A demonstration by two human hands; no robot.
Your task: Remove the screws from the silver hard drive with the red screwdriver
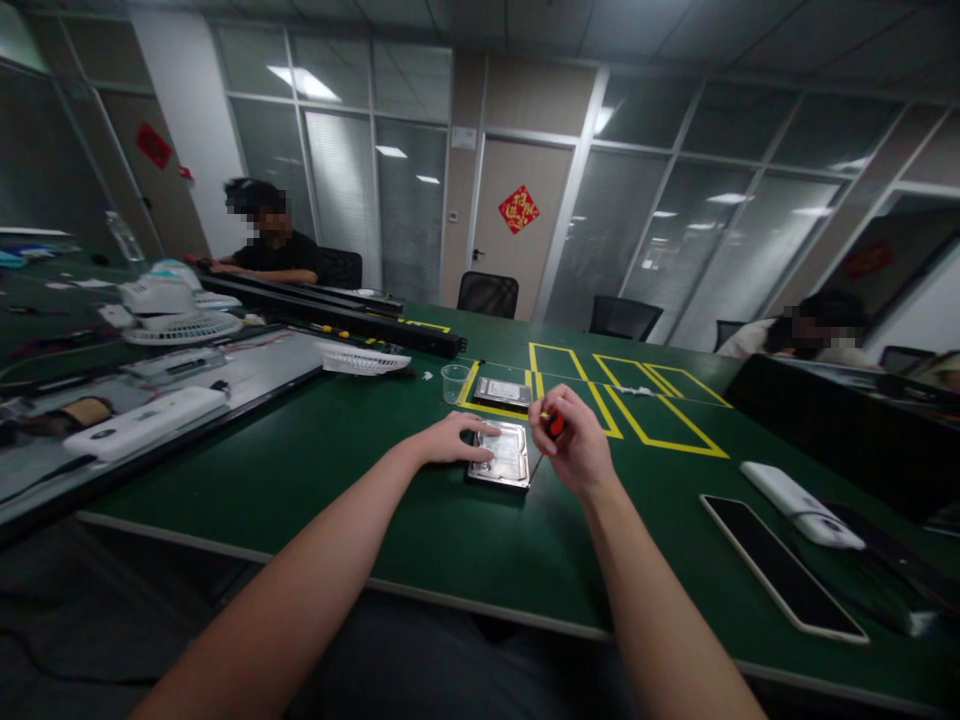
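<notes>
Here, mid-frame, the right hand (574, 442) grips a screwdriver (556, 425) just right of the hard drive (511, 462) that the splayed left hand (454, 440) touches.

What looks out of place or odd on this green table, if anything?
Mildly odd: a small white item lies across the yellow tape rather than inside an outline. The hard drive under the left hand shows no obvious damage.
</notes>
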